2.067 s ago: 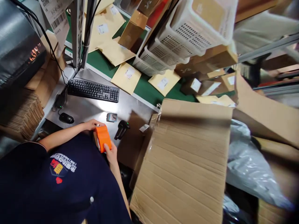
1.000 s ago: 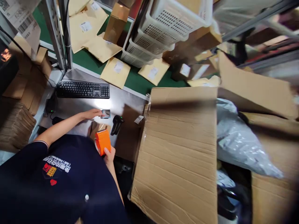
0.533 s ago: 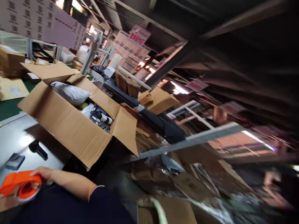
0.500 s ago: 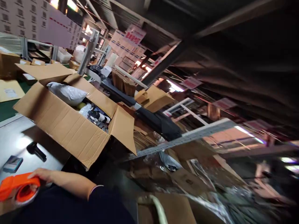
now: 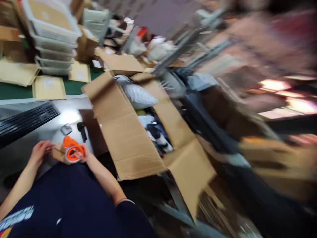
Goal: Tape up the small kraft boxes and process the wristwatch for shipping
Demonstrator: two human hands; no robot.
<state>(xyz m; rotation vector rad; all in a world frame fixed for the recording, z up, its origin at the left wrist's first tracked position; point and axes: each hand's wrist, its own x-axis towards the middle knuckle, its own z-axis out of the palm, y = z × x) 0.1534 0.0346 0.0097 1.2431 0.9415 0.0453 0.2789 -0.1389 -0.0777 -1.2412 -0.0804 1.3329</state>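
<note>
My right hand [image 5: 86,154] is wrapped round an orange tape dispenser [image 5: 70,142], held close to my body. The roll's pale edge and orange hub face me. A brown piece that looks like pulled-out packing tape [image 5: 59,154] spans from the dispenser to my left hand [image 5: 41,152], whose fingertips pinch its end. To the right stands an open cardboard box [image 5: 123,132], flaps spread. Inside it lie a white plastic mailer bag [image 5: 140,95] and dark and white wrapped items [image 5: 158,135].
A black handheld scanner [image 5: 82,131], a small device [image 5: 66,129] and a keyboard [image 5: 27,120] lie on the metal table. Behind are yellow padded envelopes [image 5: 49,88] and stacked white baskets [image 5: 53,43]. A dark padded rail [image 5: 210,122], blurred, runs along the box's right.
My view has swung left and down, so the box appears further right. My left hand has come into view, and the dispenser now shows fully between both hands.
</note>
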